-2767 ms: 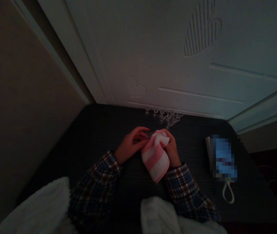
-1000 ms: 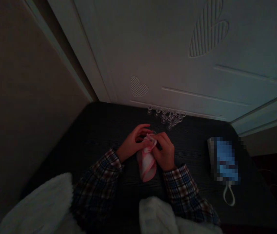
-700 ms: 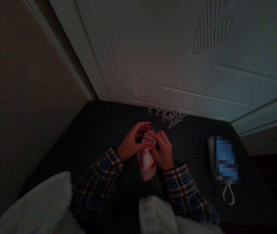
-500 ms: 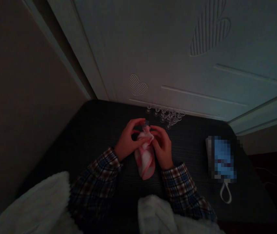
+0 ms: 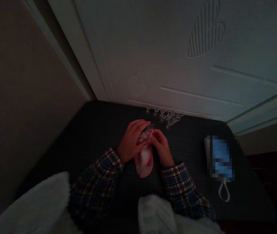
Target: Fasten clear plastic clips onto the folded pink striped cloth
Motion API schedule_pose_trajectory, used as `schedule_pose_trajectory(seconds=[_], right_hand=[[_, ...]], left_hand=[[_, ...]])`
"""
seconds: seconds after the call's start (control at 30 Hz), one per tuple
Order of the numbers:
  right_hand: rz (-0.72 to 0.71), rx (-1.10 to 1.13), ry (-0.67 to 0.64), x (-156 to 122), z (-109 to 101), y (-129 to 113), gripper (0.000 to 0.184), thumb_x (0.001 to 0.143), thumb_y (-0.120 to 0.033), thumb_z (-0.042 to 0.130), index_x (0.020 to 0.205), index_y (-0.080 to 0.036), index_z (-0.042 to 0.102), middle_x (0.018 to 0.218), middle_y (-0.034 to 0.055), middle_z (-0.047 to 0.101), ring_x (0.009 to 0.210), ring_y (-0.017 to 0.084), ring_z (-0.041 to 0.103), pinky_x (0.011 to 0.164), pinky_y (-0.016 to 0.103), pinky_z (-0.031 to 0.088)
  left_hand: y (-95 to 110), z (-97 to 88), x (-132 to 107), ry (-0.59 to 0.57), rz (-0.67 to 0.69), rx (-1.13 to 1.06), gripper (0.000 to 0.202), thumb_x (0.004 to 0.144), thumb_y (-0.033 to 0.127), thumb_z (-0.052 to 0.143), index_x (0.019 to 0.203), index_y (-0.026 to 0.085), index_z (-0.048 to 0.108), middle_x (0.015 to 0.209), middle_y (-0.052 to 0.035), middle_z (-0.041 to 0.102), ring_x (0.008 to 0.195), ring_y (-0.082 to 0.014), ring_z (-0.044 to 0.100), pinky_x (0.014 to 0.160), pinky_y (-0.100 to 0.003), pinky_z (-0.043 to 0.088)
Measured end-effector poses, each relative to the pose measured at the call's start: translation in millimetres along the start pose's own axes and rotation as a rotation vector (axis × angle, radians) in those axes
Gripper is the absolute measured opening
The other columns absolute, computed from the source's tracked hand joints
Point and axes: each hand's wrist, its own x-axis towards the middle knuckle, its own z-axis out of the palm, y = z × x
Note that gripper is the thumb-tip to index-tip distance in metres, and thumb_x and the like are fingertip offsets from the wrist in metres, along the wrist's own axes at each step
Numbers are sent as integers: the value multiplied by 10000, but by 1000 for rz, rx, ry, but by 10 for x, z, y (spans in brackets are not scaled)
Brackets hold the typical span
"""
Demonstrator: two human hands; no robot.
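A pink and white striped cloth [image 5: 143, 161] hangs between my two hands over the dark table [image 5: 92, 136]. My left hand [image 5: 132, 140] curls round the cloth's upper part. My right hand [image 5: 161, 147] pinches the top of the cloth, where a small clear piece [image 5: 150, 129] shows at the fingertips. Whether the clear piece is gripped by one hand or both is too dim to tell. Both wrists wear plaid sleeves.
A cluster of several small clear pieces [image 5: 166, 116] lies at the table's far edge against a white panel with heart reliefs [image 5: 137, 87]. A blurred blue item with a white loop [image 5: 220, 159] sits at the right. White fluffy fabric [image 5: 158, 216] lies near me.
The cloth was spread wider and is now bunched narrow. My hands closed in around its top, the left fingers folding over it.
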Motion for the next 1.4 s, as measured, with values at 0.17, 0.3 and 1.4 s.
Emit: schedule_pose_trajectory(seconds=[0.17, 0.3, 1.4], right_hand=[[-24, -119, -56, 5, -8, -10, 167, 795, -325, 520, 849, -190, 602, 824, 8, 554, 776, 134, 514, 673, 233, 439], [-15, -125, -80, 11, -12, -17, 151, 787, -326, 537, 788, -191, 605, 810, -1, 559, 786, 137, 520, 707, 245, 436], [-137, -544, 40, -40, 38, -75, 129, 802, -255, 494, 892, -185, 554, 841, 5, 585, 725, 132, 521, 647, 225, 389]], left_hand=[[-3, -3, -4, 23, 36, 42, 547, 767, 237, 577, 1277, 225, 380, 1255, -71, 460, 1206, -270, 337, 1018, -465, 273], [3, 18, -6, 37, 65, 34, 489, 780, 234, 566, 1246, 222, 417, 1232, -62, 482, 1189, -251, 350, 1018, -434, 281], [-115, 32, 6, 81, -313, -524, 295, 731, 253, 630, 1015, 186, 588, 1051, -66, 599, 987, -200, 555, 901, -346, 421]])
